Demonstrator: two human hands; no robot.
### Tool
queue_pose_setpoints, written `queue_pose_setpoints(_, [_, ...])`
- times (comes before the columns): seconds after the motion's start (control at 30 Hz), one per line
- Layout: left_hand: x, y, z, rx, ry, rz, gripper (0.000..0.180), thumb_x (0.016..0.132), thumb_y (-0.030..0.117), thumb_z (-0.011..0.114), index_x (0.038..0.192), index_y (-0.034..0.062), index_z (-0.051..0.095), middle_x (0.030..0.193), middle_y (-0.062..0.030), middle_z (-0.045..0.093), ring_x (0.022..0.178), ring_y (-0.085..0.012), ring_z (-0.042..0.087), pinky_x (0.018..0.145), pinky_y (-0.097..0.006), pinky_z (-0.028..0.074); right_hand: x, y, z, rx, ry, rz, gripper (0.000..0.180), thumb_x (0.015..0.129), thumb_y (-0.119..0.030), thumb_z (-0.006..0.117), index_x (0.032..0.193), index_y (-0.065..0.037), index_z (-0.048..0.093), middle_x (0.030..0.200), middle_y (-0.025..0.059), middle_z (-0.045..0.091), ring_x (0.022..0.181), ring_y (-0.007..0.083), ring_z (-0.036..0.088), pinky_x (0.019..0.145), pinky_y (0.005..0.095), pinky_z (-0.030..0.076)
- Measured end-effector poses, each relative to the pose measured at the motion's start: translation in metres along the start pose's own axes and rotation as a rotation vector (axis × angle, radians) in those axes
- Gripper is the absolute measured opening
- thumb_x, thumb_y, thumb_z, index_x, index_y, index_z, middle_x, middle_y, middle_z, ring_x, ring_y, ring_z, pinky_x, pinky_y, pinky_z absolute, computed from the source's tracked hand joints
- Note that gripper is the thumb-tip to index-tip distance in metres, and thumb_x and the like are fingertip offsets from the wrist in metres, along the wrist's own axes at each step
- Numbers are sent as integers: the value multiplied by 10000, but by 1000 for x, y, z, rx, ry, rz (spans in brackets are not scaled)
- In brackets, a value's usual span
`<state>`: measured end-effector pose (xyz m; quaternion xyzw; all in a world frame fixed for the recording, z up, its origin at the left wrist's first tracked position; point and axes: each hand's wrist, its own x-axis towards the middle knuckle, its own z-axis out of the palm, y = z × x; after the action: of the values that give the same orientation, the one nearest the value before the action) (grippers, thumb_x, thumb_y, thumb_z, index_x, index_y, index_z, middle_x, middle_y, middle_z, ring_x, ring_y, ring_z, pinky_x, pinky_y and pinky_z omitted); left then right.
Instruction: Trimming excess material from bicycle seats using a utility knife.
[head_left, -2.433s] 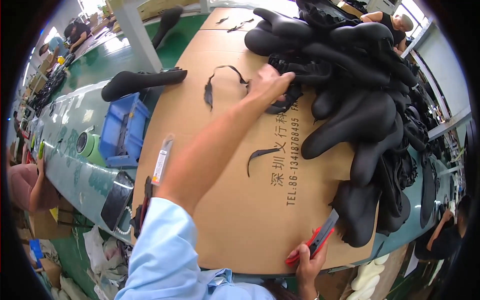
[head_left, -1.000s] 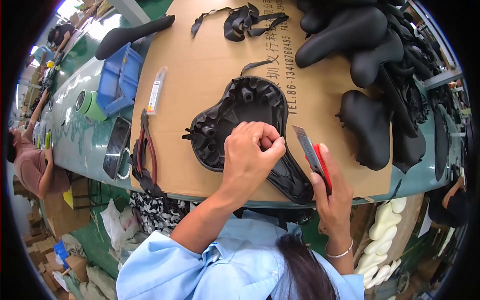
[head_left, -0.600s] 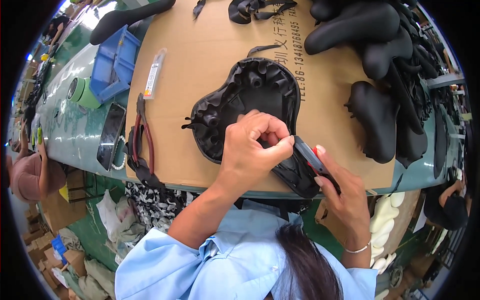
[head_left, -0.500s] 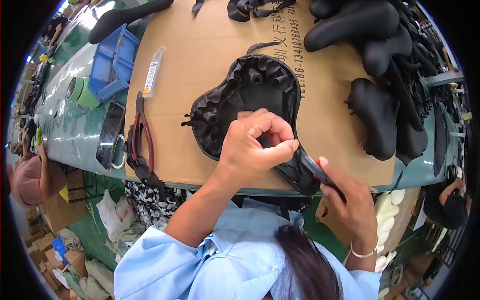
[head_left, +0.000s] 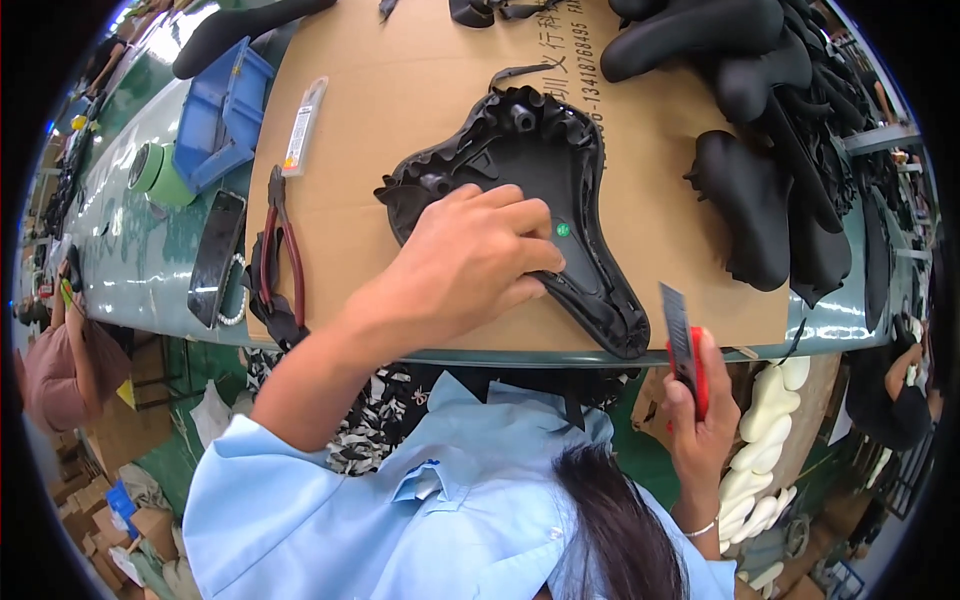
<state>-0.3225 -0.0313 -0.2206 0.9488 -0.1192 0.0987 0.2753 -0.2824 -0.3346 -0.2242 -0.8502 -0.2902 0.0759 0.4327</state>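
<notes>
Black saddle (head_left: 560, 190) under left hand (head_left: 470, 265); right hand (head_left: 700, 420) grips cutter (head_left: 683, 345).

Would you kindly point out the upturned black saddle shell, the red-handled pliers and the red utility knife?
upturned black saddle shell (head_left: 520, 150), head view, inner wide end.
red-handled pliers (head_left: 287, 255), head view, red handles.
red utility knife (head_left: 682, 345), head view, blade body.

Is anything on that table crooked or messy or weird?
Nothing looks broken or spilled. The black saddle under the left hand lies upside down, its tip at the cardboard sheet's front edge. The pile of black saddles at the right is jumbled. The right hand holds a red-and-black cutter off the table.
</notes>
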Motion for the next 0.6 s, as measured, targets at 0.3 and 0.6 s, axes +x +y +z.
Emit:
queue_pose_setpoints(0.3, [1, -14, 7, -196, 65, -55, 103, 789, 145, 665, 803, 44, 673, 754, -62, 617, 722, -260, 606, 634, -360, 483, 48, -26, 6, -380, -250, -433, 559, 706, 14, 735, 1234, -148, 647, 706, 67, 558, 544, 184, 512, 512, 287, 421])
queue_pose_setpoints(0.6, [8, -9, 5, -121, -31, -42, 100, 793, 151, 631, 778, 53, 645, 760, -74, 607, 762, -276, 599, 686, -393, 462, 44, -20, 5, -312, -229, -381, 595, 687, 33, 727, 1244, -157, 640, 749, 64, 610, 593, 169, 549, 524, 283, 437])
